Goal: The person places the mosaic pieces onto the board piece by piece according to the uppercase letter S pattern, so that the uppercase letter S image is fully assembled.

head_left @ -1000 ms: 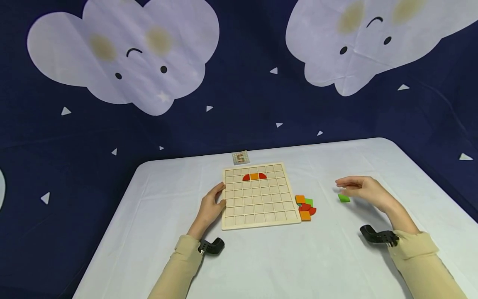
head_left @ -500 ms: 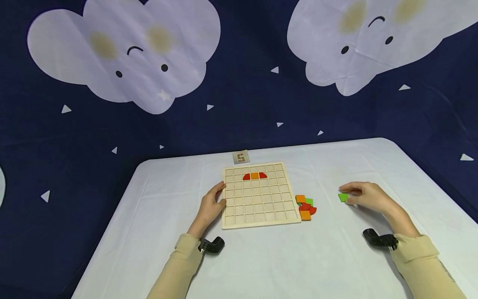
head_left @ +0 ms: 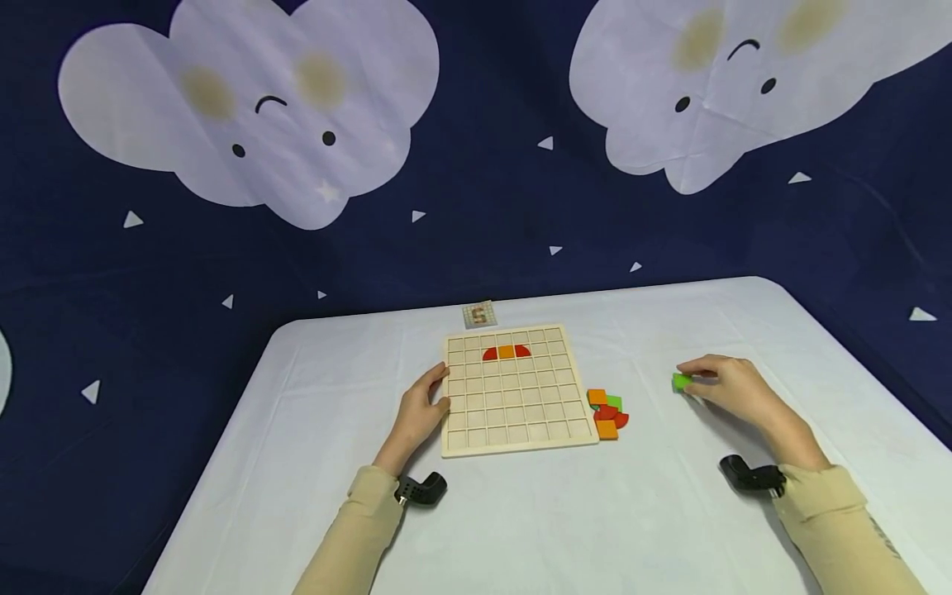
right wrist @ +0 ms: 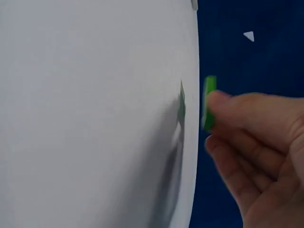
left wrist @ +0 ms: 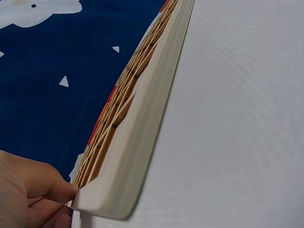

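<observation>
My left hand (head_left: 420,413) rests at the left edge of a wooden grid board (head_left: 513,413), its thumb and fingertips touching the rim. The left wrist view has the thumb (left wrist: 57,185) right at the board's corner. Between thumb and fingers, my right hand (head_left: 732,388) pinches a small green tile (head_left: 680,382), off to the right of the board. Seen edge-on in the right wrist view, the green tile (right wrist: 207,107) is held up above the tablecloth. In an upper row of the board, an orange square tile (head_left: 506,352) sits between two red rounded tiles.
Against the board's right edge lies a loose pile of orange, red and green tiles (head_left: 606,413). A small card (head_left: 479,314) with a gridded pattern sits just behind the board. White cloth covers the table (head_left: 521,521), and a dark blue cloud-printed backdrop (head_left: 491,207) stands behind it.
My right hand reached down to the green tile on the table, took it between thumb and fingers and lifted it. My left hand stays at the board's edge.
</observation>
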`<action>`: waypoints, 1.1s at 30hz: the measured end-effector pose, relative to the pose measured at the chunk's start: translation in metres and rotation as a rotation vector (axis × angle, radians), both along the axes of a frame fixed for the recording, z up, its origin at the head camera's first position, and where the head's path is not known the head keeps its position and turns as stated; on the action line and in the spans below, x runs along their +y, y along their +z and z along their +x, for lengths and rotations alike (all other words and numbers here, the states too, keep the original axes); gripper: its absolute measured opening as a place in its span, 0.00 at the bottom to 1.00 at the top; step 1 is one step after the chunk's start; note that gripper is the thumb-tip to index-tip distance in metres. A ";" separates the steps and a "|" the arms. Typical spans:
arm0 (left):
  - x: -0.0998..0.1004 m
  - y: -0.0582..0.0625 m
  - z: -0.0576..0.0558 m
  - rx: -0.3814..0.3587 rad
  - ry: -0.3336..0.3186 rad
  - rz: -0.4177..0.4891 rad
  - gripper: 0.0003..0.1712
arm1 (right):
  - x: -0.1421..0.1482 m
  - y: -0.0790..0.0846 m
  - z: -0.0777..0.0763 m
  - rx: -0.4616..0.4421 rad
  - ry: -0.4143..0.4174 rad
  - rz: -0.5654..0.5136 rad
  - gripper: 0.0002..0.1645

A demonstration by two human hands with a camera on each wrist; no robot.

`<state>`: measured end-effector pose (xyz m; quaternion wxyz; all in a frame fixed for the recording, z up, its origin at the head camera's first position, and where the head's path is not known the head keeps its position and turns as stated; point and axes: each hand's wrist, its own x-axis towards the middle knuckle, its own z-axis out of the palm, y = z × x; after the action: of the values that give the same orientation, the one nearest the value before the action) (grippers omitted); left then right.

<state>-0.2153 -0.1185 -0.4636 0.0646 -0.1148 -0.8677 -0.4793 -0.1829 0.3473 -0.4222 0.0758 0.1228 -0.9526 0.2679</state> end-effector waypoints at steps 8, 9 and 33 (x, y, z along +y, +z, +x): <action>0.001 0.002 0.000 -0.005 -0.006 0.004 0.35 | -0.005 0.021 -0.004 0.091 -0.019 -0.046 0.18; 0.001 0.003 0.000 -0.004 -0.005 0.003 0.35 | -0.006 0.025 -0.006 0.090 -0.018 -0.062 0.19; 0.002 0.002 0.003 -0.001 -0.007 -0.004 0.35 | -0.074 0.045 -0.043 0.070 0.027 -0.158 0.20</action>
<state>-0.2126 -0.1166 -0.4616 0.0624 -0.1178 -0.8684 -0.4776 -0.2259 0.2734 -0.3772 0.1148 0.1383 -0.9235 0.3389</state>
